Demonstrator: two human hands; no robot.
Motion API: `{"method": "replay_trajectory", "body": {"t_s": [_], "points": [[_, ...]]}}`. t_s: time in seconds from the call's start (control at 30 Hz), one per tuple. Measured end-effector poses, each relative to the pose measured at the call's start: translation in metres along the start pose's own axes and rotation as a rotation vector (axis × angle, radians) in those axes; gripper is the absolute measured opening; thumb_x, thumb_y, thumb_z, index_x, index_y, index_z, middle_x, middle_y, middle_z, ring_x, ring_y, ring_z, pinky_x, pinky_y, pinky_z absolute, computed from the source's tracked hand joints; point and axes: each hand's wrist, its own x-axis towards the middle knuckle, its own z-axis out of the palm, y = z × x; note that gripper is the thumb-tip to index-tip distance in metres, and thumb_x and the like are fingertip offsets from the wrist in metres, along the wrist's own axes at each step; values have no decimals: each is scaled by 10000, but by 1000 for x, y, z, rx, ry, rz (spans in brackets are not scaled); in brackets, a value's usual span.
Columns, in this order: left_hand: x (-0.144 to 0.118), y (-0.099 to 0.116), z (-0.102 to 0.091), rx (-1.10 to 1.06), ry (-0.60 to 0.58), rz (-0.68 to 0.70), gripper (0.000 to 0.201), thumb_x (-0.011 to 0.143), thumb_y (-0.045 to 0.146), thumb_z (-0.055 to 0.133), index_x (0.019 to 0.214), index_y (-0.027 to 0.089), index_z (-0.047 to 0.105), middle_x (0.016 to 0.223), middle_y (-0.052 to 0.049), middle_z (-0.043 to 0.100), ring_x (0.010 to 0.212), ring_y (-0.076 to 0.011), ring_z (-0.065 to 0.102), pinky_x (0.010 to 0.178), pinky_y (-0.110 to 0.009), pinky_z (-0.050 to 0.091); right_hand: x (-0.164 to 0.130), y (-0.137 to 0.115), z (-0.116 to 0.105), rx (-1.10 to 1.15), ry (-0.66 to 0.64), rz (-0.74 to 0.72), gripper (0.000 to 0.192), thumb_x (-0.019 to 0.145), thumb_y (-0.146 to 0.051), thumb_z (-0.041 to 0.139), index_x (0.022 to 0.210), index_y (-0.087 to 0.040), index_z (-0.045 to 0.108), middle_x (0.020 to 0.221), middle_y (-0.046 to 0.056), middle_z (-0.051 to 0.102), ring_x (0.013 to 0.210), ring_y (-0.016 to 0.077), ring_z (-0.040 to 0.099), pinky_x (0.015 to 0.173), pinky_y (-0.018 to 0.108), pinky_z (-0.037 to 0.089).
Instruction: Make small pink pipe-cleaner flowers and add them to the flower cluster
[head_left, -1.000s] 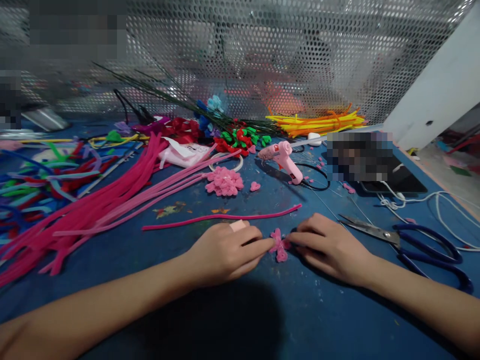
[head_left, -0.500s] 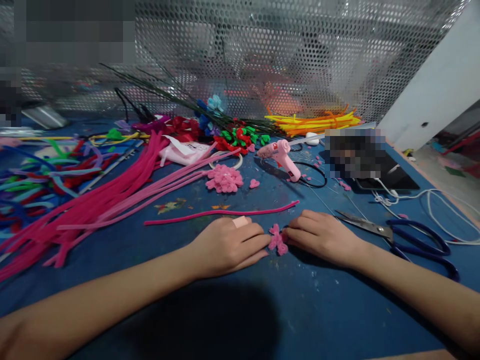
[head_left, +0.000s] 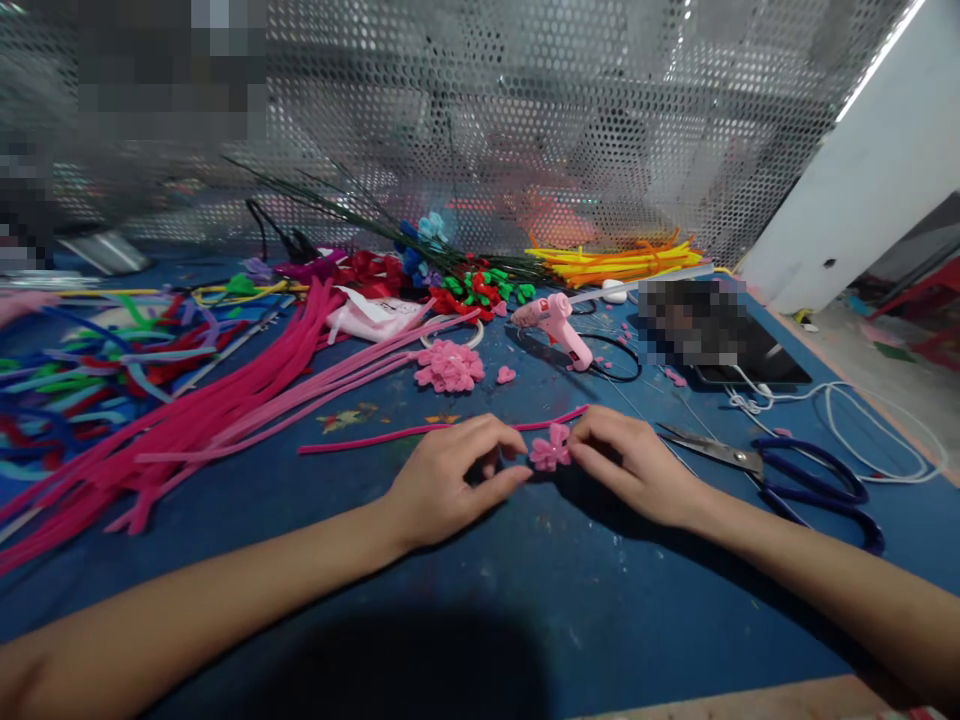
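Right hand [head_left: 630, 465] pinches the small pink flower [head_left: 551, 448] at its edge; the left hand [head_left: 450, 480], just beside it, now has thumb and fingers parted. Compared with 0.5 s ago, the flower sits closer to the magenta stem [head_left: 375, 438], mid-desk [head_left: 600, 600], well in from the near edge. Seemingly 1 hand alone steadies it, leaving the other free.

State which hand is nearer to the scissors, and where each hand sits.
Right: the right hand is just left of the scissors; the left hand is farther left, beyond the small pink flower.
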Motion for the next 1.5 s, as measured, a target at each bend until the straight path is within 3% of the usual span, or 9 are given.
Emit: {"method": "replay_trajectory", "body": {"t_s": [0.1, 0.2, 0.33, 0.5, 0.7, 0.87, 1.27, 1.37, 1.5], "points": [[3, 3, -2, -146, 13, -182, 229, 932, 325, 421, 849, 175, 572, 762, 4, 595, 656, -113, 554, 611, -224, 419, 2, -8, -6, 172, -96, 213, 202, 931, -242, 435, 786, -167, 554, 722, -14, 553, 634, 94, 480, 571, 198, 375], [5, 1, 1, -140, -42, -220, 213, 928, 293, 433, 807, 176, 563, 779, 0, 586, 699, -122, 546, 643, -236, 416, 2, -8, -9, 85, -154, 265, 156, 896, -252, 498, 786, -167, 568, 708, -19, 550, 618, 97, 471, 564, 207, 353], [3, 0, 8, -15, -146, -87, 133, 910, 222, 455, 893, 188, 583, 894, -19, 608, 835, -150, 558, 785, -287, 421, -2, 4, -8, -145, -20, 237, 108, 874, -273, 541, 869, -168, 565, 777, 7, 565, 691, 123, 490, 623, 235, 354], [-1, 1, 12, 136, -227, 61, 194, 913, 210, 434, 1036, 202, 584, 1053, -50, 603, 975, -190, 549, 874, -336, 422, -6, 14, -8, -221, -6, 178, 64, 860, -196, 520, 821, -170, 564, 783, 17, 574, 719, 131, 498, 648, 243, 365], [4, -14, 5, 284, -95, 58, 198, 919, 228, 432, 971, 178, 617, 1098, -82, 580, 1006, -223, 530, 909, -393, 408, -3, 26, -43, -86, 313, 348, 79, 824, -227, 535, 788, -177, 585, 643, -25, 555, 569, 97, 486, 538, 216, 358], [8, -28, 3, 285, -130, -4, 243, 931, 281, 421, 1078, 184, 588, 1097, -80, 580, 1010, -224, 539, 891, -395, 420, -4, 63, -74, -121, 518, 428, 124, 790, -271, 540, 775, -162, 597, 647, -2, 580, 580, 110, 511, 544, 232, 381], [7, -29, 2, 328, -82, -8, 212, 943, 270, 391, 976, 203, 590, 935, -41, 642, 872, -205, 574, 789, -347, 415, -7, 80, -87, -293, 554, 406, 124, 779, -234, 505, 775, -157, 603, 673, 6, 613, 589, 112, 546, 557, 223, 401], [5, -25, 1, 294, -27, 77, 177, 934, 247, 423, 976, 195, 587, 917, -40, 655, 861, -191, 575, 804, -336, 402, -8, 83, -84, -342, 502, 395, 115, 781, -215, 501, 765, -162, 601, 648, -3, 610, 588, 113, 554, 572, 222, 399], [1, -17, 4, 305, -79, 313, 144, 920, 229, 461, 926, 203, 602, 817, -11, 667, 744, -148, 577, 706, -278, 396, -9, 77, -74, -409, 411, 342, 122, 807, -224, 496, 812, -165, 603, 618, -10, 587, 559, 117, 532, 562, 231, 374]]}}
